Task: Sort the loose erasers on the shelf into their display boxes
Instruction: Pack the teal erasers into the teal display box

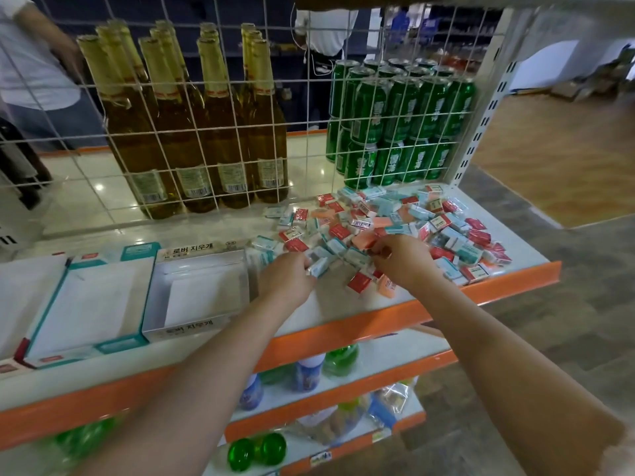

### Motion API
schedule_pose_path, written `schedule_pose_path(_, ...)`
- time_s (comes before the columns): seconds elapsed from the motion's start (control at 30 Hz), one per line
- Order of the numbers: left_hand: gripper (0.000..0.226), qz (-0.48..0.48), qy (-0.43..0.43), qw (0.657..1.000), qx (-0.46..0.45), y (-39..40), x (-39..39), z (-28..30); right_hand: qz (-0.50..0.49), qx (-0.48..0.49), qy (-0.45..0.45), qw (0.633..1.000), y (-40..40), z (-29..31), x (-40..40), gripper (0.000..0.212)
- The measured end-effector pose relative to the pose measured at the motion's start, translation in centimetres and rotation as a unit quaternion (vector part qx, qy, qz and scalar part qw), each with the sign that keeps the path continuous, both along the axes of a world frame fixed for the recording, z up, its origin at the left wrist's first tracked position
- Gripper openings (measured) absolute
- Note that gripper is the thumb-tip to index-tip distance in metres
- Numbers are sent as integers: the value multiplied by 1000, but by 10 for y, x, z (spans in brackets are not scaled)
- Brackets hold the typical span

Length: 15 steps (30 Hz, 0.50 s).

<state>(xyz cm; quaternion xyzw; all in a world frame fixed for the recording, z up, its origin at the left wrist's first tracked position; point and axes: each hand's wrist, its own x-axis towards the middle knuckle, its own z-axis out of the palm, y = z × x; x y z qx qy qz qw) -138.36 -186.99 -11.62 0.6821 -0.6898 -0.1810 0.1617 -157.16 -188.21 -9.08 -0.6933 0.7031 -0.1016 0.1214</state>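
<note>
The left hand pinched a teal-and-white eraser, long axis pointing toward 1 o'clock. The white display box lay at its 9 o'clock, nearer this hand. The right hand curled into the eraser pile; its grip was unclear.

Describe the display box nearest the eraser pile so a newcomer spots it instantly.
On the orange-edged shelf, look left of the eraser pile. The grey box sits right beside the left hand. Its neighbour has teal trim; this one is grey-white with Korean lettering.
</note>
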Motion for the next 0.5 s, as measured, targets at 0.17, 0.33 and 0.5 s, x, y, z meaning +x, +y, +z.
schedule_pose_path(0.17,12,38,96,994,-18,-2,2,10,31,30,24,999,-5,-2,6,25)
schedule_pose_path(0.33,15,51,161,985,-27,-1,8,21,-11,76,3,997,-12,-7,22,19)
schedule_pose_path(0.5,11,64,234,970,-28,2,17,19,-11,38,-2,999,-12,-3,24,14)
